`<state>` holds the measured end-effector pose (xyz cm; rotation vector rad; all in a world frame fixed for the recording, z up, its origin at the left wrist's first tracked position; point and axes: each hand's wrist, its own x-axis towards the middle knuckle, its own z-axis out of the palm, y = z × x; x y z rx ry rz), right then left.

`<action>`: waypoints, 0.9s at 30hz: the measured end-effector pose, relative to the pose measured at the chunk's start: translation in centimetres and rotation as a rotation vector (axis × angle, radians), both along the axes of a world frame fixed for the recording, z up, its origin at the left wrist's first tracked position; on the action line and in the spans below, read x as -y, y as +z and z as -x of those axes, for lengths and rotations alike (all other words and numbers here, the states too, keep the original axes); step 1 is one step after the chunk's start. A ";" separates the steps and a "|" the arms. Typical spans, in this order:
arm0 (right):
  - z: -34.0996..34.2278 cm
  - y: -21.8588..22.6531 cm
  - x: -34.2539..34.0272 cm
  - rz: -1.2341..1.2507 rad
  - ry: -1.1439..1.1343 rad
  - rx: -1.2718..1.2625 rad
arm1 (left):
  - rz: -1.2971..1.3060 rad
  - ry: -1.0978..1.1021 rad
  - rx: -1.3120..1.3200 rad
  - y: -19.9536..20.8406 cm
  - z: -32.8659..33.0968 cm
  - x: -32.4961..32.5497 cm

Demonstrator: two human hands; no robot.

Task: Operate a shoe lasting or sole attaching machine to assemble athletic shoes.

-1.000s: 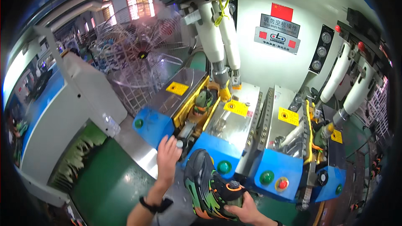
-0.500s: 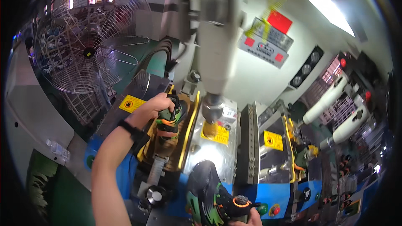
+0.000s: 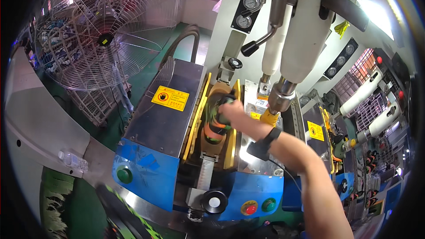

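Note:
My right arm reaches in from the lower right, a black band with a cable around its wrist. My right hand (image 3: pixel 231 111) is closed on the upper part of a black, green and orange sports shoe (image 3: pixel 213 128), and its fingers are slightly blurred. That shoe rests toe toward me in the machine's brown cradle, between two yellow side plates (image 3: pixel 198 126). A second dark shoe with green trim (image 3: pixel 128 214) shows at the lower left, cut by the picture's edge. My left hand is out of view.
White press cylinders (image 3: pixel 305 35) hang right of the cradle. A black knob (image 3: pixel 214 201) and red button (image 3: pixel 250 209) sit at its front, a green button (image 3: pixel 124 175) further left. A large wire fan (image 3: pixel 106 40) stands at the far left, near a plastic bottle (image 3: pixel 73 161).
The view has shifted, so the machine sits further right. My left hand has left the cradled shoe and the picture. My right hand, earlier holding the other shoe low down, is now at the cradle.

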<state>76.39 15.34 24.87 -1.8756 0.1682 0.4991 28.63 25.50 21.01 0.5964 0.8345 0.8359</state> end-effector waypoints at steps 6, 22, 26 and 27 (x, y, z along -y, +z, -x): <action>0.5 -3.7 -1.9 0.194 -0.053 0.281 | -0.149 -0.384 -0.624 -7.5 11.5 6.4; -1.2 -5.4 -2.5 0.485 0.001 0.417 | -0.586 -0.782 -0.708 -10.1 4.9 16.4; 2.5 -1.4 -0.7 0.303 0.051 0.523 | -0.820 -0.271 -0.574 -5.6 -1.5 12.1; 4.7 -0.6 0.2 0.296 0.158 0.745 | -0.963 -0.148 -0.579 -5.8 -4.2 10.8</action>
